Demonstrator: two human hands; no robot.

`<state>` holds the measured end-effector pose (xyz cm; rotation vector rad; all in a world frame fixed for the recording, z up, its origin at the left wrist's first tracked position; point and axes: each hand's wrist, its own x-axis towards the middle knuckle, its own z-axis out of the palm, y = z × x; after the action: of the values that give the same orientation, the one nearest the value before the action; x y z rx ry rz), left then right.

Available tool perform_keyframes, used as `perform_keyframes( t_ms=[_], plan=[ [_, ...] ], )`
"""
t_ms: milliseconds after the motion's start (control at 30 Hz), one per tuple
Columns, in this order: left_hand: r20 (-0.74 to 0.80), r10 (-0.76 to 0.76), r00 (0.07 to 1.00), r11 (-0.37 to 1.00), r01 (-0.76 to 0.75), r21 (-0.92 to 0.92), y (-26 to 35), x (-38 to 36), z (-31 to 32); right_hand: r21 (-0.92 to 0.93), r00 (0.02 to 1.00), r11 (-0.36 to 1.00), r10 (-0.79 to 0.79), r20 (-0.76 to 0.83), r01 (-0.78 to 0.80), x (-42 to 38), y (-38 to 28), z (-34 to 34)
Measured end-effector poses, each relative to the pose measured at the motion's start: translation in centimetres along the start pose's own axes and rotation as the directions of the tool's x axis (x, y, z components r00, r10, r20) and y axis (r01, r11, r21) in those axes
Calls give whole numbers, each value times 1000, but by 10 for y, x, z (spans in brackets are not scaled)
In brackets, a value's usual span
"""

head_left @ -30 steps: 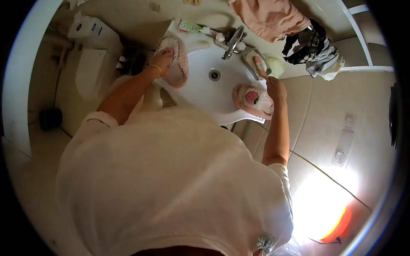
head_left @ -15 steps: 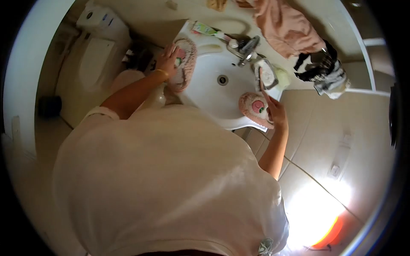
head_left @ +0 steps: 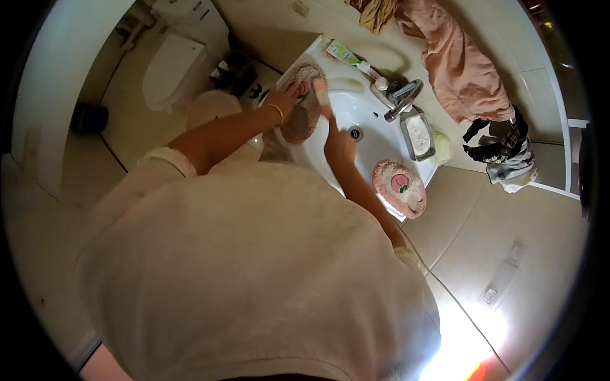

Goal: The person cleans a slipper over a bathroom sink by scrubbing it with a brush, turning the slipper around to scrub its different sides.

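A pink fuzzy slipper (head_left: pixel 300 130) lies on the left rim of the white washbasin (head_left: pixel 349 108). My left hand (head_left: pixel 286 100), with a yellow band at its wrist, rests on this slipper with its fingers spread over it. In my right hand (head_left: pixel 340 146), reaching across the basin, is a brush (head_left: pixel 320 94) whose head is at the slipper's right side; its bristles are hard to make out. The other slipper (head_left: pixel 400 187), with a pink and green face pattern, lies sole-side hidden on the basin's right front edge.
Behind the basin are a faucet (head_left: pixel 405 98), a green and white tube (head_left: pixel 343 53) and a tray of white powder or paste (head_left: pixel 419 135). Pink cloth (head_left: pixel 460 70) and dark clothing (head_left: pixel 499 143) hang at the right. A toilet (head_left: pixel 175 73) stands at the left.
My right hand has moved left with the brush, from the right slipper and the tray across the basin to the left slipper. My left hand stays on that slipper. The camera view has shifted.
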<state>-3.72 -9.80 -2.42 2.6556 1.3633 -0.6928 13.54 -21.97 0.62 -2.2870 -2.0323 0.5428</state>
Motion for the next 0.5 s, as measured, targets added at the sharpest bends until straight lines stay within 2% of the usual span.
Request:
perform_keyframes(
  t_ms=[67, 167, 233, 267, 300, 433, 500],
  plan=[
    [50, 9, 999, 995, -14, 96, 5, -4, -19, 6, 998, 1000, -17, -65, 18, 53, -2, 2],
    [134, -4, 991, 999, 0, 35, 6, -4, -25, 39, 997, 998, -40, -68, 43, 67, -4, -3],
    [67, 46, 997, 998, -50, 45, 2, 2, -6, -47, 996, 996, -67, 65, 70, 17, -9, -12],
    [26, 65, 998, 996, -66, 54, -4, 8, -1, -15, 995, 997, -75, 64, 76, -5, -1, -3],
    [32, 69, 997, 995, -71, 65, -6, 13, -4, -61, 988, 998, -22, 156, 32, -15, 2, 2],
    [88, 80, 993, 989, -90, 114, 6, 5, -14, 64, 999, 998, -24, -25, 26, 46, 1, 10],
    [57, 69, 996, 991, -75, 110, 2, 7, -17, 71, 1000, 997, 16, 0, -16, 77, -6, -1]
  ],
)
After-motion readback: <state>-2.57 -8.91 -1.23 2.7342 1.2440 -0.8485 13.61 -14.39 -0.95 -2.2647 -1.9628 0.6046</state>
